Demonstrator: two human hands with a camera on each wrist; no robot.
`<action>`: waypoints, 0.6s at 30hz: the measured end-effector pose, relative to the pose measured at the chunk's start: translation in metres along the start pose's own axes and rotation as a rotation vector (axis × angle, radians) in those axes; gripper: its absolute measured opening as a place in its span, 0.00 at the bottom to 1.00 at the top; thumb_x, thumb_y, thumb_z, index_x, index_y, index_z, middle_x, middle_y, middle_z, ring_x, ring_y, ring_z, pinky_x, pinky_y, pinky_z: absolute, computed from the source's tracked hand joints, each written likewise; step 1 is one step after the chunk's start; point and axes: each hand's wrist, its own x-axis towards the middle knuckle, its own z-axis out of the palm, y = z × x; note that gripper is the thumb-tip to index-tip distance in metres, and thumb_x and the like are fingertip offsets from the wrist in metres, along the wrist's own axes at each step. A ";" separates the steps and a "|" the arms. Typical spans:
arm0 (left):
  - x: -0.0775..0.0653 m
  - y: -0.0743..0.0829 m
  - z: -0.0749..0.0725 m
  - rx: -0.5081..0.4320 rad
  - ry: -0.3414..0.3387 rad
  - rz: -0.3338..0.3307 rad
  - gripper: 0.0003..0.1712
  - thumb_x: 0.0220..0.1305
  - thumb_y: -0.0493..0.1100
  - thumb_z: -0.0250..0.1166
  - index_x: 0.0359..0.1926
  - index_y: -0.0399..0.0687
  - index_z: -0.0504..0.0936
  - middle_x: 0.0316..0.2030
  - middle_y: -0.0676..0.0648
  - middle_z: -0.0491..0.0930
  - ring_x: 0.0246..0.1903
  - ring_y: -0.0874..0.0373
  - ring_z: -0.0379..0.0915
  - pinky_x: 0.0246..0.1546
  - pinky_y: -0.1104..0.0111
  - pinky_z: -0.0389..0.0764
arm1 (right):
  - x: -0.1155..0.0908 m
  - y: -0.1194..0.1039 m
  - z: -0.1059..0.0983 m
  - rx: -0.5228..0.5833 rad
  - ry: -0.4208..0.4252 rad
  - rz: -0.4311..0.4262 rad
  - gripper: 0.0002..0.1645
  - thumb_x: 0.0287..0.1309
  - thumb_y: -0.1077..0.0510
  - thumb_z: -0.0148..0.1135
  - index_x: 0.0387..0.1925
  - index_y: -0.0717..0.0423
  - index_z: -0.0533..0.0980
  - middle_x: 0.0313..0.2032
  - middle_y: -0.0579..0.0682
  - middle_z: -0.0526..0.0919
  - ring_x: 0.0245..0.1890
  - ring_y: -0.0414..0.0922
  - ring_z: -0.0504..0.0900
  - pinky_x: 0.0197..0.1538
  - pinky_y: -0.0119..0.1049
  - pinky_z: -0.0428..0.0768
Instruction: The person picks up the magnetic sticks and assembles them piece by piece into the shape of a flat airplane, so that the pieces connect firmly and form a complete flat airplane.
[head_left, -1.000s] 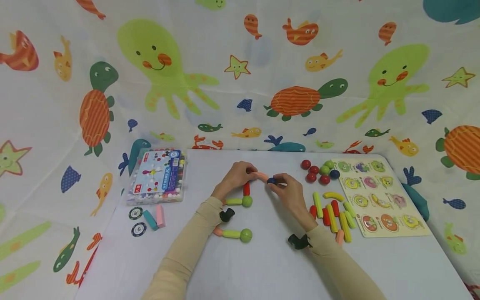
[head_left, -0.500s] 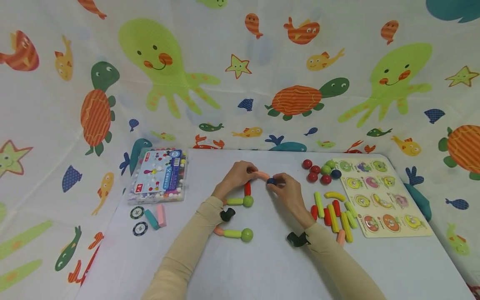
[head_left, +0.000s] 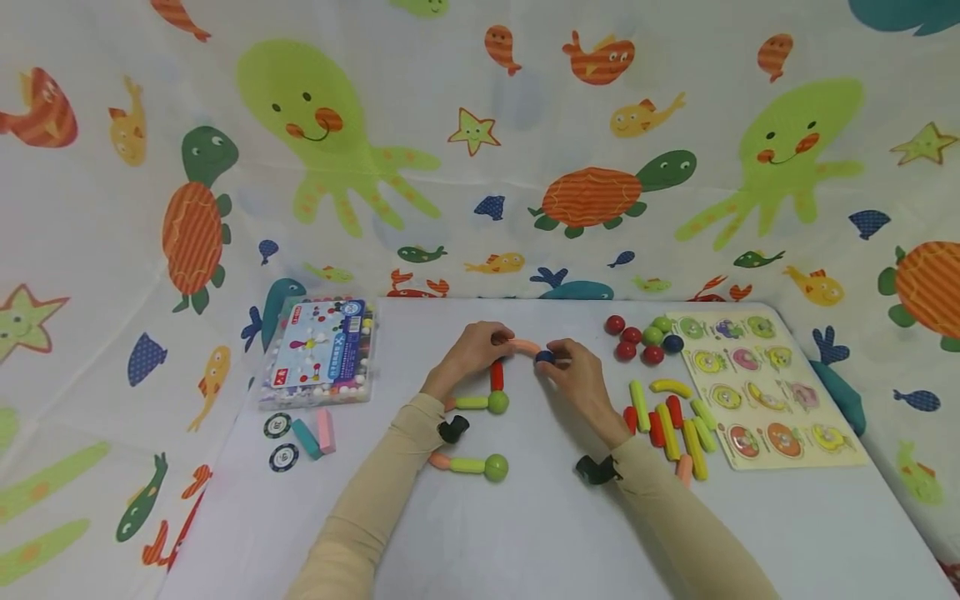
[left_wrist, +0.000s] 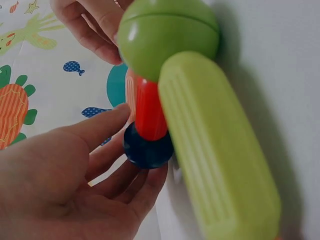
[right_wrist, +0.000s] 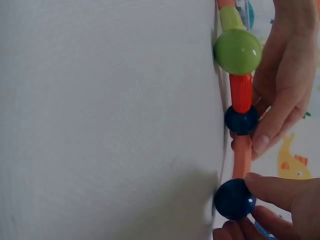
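My left hand (head_left: 474, 348) holds a dark blue ball (left_wrist: 147, 152), from which a red stick (head_left: 497, 376) runs to a light green ball (head_left: 498, 402) and a yellow-green stick (head_left: 471, 402). A curved salmon stick (head_left: 527, 344) reaches from that blue ball to a second dark blue ball (right_wrist: 235, 199). Thumb and fingers of my right hand (head_left: 579, 377) pinch this second ball at the stick's end. Nearer on the table, another yellow-green stick (head_left: 467, 465) links a green ball (head_left: 496, 467) to a salmon piece (head_left: 439, 460), partly behind the left sleeve.
Right of the hands lie red balls (head_left: 626, 351), green balls (head_left: 652, 336), a blue ball (head_left: 673, 343) and several coloured sticks (head_left: 667, 433). Beyond them is a fruit puzzle board (head_left: 795, 454). A bead box (head_left: 315, 346), poker chips (head_left: 284, 457) and teal and pink blocks (head_left: 325, 431) sit left.
My right hand, with its blue ball and the salmon stick's end, has risen very slightly. The left hand keeps its hold, and the pieces on the table stay in place.
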 end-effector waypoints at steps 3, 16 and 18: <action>-0.005 0.001 -0.006 -0.024 0.039 0.005 0.19 0.72 0.47 0.64 0.57 0.42 0.83 0.46 0.46 0.84 0.46 0.54 0.77 0.55 0.62 0.79 | 0.001 -0.002 -0.008 0.010 0.013 -0.013 0.24 0.63 0.54 0.70 0.57 0.58 0.77 0.55 0.58 0.83 0.55 0.54 0.83 0.58 0.49 0.82; -0.048 -0.002 -0.025 -0.078 0.135 0.049 0.18 0.72 0.47 0.64 0.57 0.42 0.83 0.48 0.47 0.85 0.47 0.55 0.80 0.54 0.61 0.81 | -0.027 0.008 -0.086 0.022 0.303 -0.060 0.21 0.68 0.49 0.65 0.57 0.54 0.79 0.51 0.52 0.87 0.49 0.49 0.85 0.50 0.24 0.80; -0.058 -0.002 -0.027 -0.083 0.126 0.052 0.18 0.72 0.47 0.64 0.57 0.42 0.83 0.48 0.47 0.85 0.47 0.55 0.80 0.53 0.61 0.81 | -0.033 0.015 -0.096 0.020 0.325 -0.028 0.22 0.69 0.48 0.64 0.58 0.53 0.79 0.52 0.51 0.86 0.49 0.48 0.84 0.47 0.16 0.75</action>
